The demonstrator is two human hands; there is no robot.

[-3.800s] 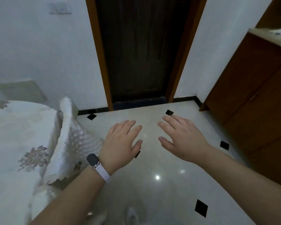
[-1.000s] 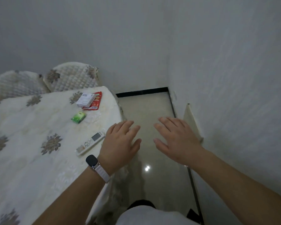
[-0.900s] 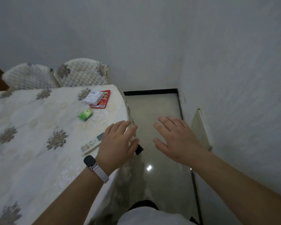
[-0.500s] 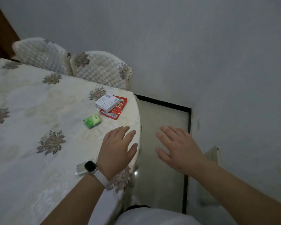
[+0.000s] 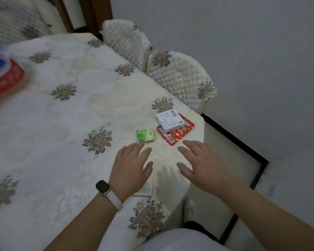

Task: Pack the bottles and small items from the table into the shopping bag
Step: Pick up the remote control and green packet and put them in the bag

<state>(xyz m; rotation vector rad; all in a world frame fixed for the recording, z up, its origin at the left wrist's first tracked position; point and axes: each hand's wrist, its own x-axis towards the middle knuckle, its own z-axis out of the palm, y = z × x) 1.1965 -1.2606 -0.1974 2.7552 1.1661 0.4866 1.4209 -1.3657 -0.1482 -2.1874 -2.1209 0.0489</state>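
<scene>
At the left edge of the frame, in the upper part, lies something blurred in blue, red and white (image 5: 2, 73) on the table; I cannot tell what it is. The table (image 5: 65, 124) fills the left and the middle of the frame and is covered with a white quilted cloth with grey-brown flower patterns.

In the lower middle of the frame the left hand (image 5: 131, 170) is stretched out above the cloth, palm down, with the fingers open and loosely spread, and it holds nothing. On its wrist there is a dark watch (image 5: 103, 186) with a white strap. Just above its fingertips in the frame lies a small green packet (image 5: 145, 135), flat on the cloth, very close to the fingers; if they touch it I cannot tell.

To the right of the green packet lies a red flat packet (image 5: 177, 135) near the table edge, and a white box (image 5: 170, 122) lies on top of it and covers its upper part.

The right hand (image 5: 205, 168) is in the middle right of the frame, also palm down, fingers open and spread, empty. Its fingertips are just below the red flat packet in the frame.

At the top middle two chairs (image 5: 181, 77) with quilted covers stand against the far side of the table. The right side of the frame shows a grey wall (image 5: 261, 51) and below it a pale floor (image 5: 225, 156) with a black border.
</scene>
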